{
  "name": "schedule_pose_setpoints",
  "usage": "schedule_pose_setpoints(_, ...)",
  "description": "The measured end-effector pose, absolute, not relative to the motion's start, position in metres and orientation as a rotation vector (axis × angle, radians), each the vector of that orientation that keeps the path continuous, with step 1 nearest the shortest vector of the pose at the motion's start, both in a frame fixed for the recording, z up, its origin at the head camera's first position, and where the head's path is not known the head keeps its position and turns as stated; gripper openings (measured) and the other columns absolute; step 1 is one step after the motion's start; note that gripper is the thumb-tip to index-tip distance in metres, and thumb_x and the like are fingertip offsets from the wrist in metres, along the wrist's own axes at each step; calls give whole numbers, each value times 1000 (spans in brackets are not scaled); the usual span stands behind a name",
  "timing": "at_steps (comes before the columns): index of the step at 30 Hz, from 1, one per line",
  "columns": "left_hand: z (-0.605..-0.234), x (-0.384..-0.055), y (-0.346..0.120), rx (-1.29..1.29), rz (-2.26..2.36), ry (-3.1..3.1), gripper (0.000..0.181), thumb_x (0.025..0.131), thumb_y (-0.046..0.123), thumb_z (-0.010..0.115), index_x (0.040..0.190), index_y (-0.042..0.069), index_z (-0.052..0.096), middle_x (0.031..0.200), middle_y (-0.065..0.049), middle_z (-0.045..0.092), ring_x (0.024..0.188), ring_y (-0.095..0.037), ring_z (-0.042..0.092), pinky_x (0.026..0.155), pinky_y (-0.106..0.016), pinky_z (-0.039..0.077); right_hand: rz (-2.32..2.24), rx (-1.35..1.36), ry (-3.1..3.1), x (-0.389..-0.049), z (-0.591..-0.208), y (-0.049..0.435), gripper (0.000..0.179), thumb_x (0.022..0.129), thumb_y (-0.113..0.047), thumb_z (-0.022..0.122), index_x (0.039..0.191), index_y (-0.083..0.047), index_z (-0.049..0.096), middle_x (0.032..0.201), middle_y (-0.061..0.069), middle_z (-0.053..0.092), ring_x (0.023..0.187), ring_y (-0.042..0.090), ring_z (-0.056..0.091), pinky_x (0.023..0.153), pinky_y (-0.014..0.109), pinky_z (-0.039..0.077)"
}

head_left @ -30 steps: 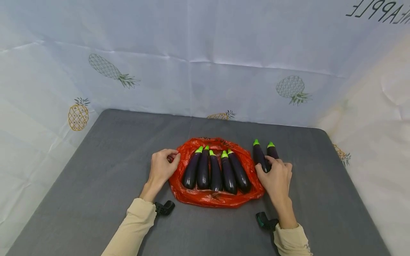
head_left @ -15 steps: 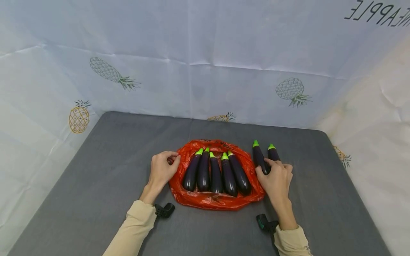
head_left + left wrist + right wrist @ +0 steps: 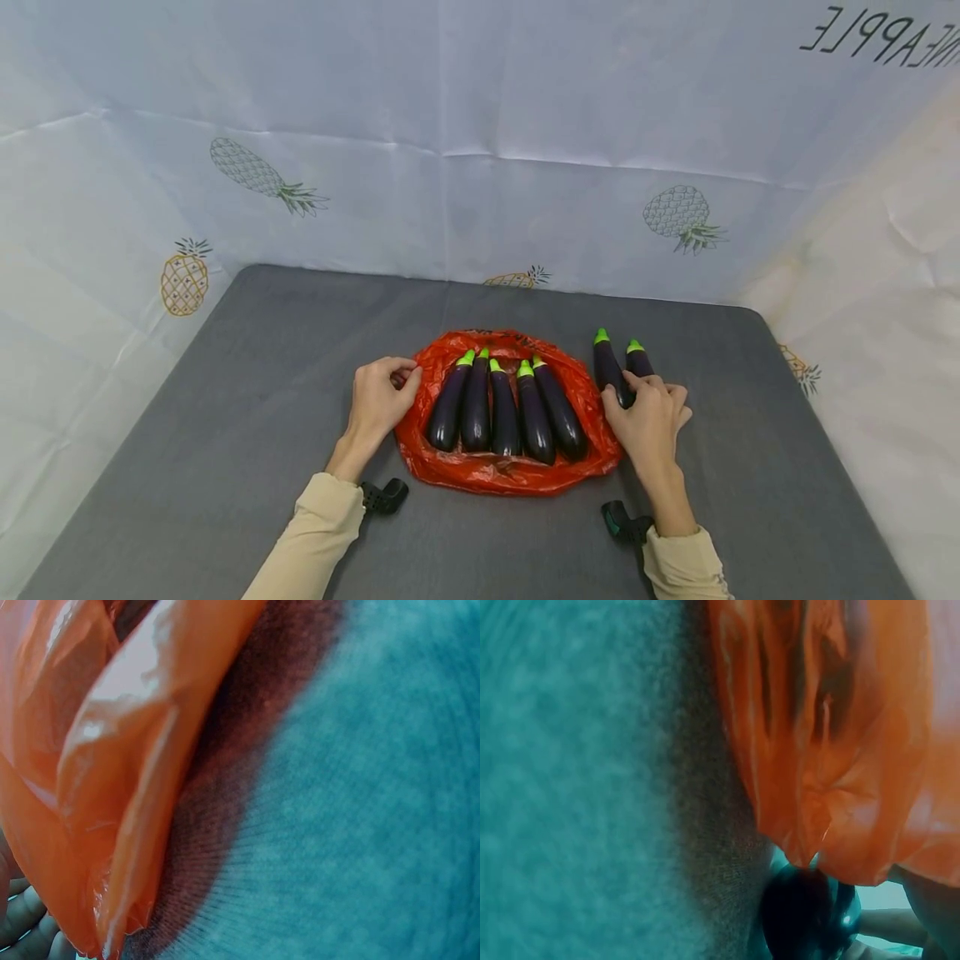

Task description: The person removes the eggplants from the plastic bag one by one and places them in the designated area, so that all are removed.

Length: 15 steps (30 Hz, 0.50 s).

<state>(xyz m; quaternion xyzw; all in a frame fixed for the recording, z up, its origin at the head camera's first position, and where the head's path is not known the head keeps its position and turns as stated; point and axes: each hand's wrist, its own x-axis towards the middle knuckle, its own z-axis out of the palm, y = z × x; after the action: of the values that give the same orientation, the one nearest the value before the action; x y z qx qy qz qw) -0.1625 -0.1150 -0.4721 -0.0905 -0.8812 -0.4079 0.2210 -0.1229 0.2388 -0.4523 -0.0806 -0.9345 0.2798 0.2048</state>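
Observation:
A red plastic bag (image 3: 491, 481) lies spread wide in the middle of the table, with several dark purple eggplants (image 3: 504, 412) side by side in its mouth, green stem ends away from me. At the bag's left edge, my left hand (image 3: 377, 397) pinches the plastic between thumb and fingers. To the right of the bag, my right hand (image 3: 651, 418) holds the rounded lower end of an eggplant (image 3: 609, 367) between thumb and fingers. Another eggplant (image 3: 638, 361) lies just beyond that hand, its lower part hidden. In the right wrist view, the held eggplant (image 3: 799, 911) shows beside the bag.
The grey tabletop (image 3: 285, 333) carries the bag and eggplants. Behind it hangs a white cloth (image 3: 450, 100) with pineapple prints, which also covers both sides. A black wrist device (image 3: 385, 496) sits on the left wrist, and another black device (image 3: 624, 523) on the right.
The whole scene sits slightly lower in the head view than before. Both hands, the bag and the eggplants keep nearly the same places; the right hand's outer fingers have spread a little.

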Motion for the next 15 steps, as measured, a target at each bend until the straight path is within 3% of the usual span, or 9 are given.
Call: schedule_pose_setpoints(15, -473, -163, -114, -248, -1123, -2430, 8, 84, 4, 77, 85, -3, 78, 73, -14, 74, 61, -22, 67, 62, -41, 59, 758, -236, -2608, -125, -452, 240, 40, 91, -18, 69, 120, 9, 71, 116, 35, 65, 105, 51, 44, 80, 60, 29)
